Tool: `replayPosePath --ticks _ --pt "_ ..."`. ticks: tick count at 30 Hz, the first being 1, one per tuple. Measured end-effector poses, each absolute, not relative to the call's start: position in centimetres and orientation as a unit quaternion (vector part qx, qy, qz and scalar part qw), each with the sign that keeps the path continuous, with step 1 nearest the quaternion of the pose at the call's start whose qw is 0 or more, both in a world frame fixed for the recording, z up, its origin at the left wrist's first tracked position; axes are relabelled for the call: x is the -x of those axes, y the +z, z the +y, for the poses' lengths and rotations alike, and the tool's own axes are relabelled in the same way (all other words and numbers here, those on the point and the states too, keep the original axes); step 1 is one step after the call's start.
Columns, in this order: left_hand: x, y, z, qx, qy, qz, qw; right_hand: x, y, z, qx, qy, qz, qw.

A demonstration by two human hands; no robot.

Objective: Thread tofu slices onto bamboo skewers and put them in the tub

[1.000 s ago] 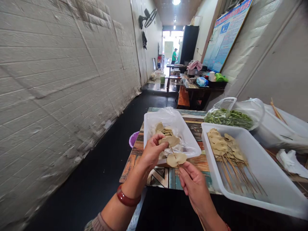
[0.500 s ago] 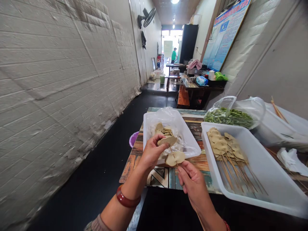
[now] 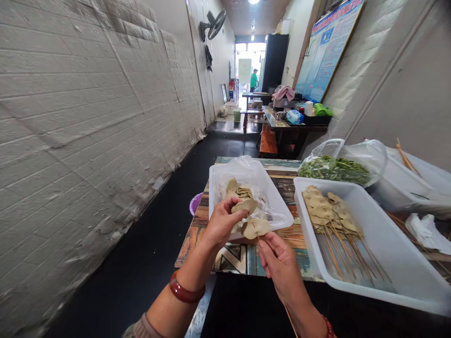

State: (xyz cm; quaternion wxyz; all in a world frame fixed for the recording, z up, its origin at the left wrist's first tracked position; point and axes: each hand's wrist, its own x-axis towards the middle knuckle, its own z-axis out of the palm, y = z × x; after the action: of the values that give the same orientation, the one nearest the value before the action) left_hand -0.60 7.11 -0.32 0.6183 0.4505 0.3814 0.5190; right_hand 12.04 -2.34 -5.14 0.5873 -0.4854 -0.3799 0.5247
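Observation:
My left hand point(image 3: 225, 220) pinches a thin greyish-beige slice point(image 3: 248, 205) by its edge, above the near part of a white tray point(image 3: 282, 206). A second slice point(image 3: 256, 228) is threaded on a wooden skewer point(image 3: 289, 315), just below the first. My right hand point(image 3: 278, 260) is closed round that skewer close under the slice, and its lower end runs down past my wrist. More loose slices point(image 3: 244, 191) lie in a clear plastic bag inside the white tray. The food's exact kind does not show. Whether the skewer tip touches the upper slice I cannot tell.
At the right stands a larger white tub point(image 3: 378, 220) holding several skewered slices point(image 3: 322, 206). Behind it sits a clear bag of green vegetables point(image 3: 334, 170). Crumpled white tissue point(image 3: 428, 234) lies beyond the tub. A wall point(image 3: 88, 117) runs along the left. Far off, a person point(image 3: 253, 80) stands.
Hardly anything differs. The view has shifted slightly, and both hands keep their holds on the slice and the skewer.

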Motion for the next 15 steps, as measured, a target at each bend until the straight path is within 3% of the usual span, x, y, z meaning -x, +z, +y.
replayPosePath --ticks 15 --pt "0.72 -0.03 7.27 -0.413 0.500 0.361 0.670 -12.22 -5.84 -3.22 0.501 0.469 -0.445 0.575"
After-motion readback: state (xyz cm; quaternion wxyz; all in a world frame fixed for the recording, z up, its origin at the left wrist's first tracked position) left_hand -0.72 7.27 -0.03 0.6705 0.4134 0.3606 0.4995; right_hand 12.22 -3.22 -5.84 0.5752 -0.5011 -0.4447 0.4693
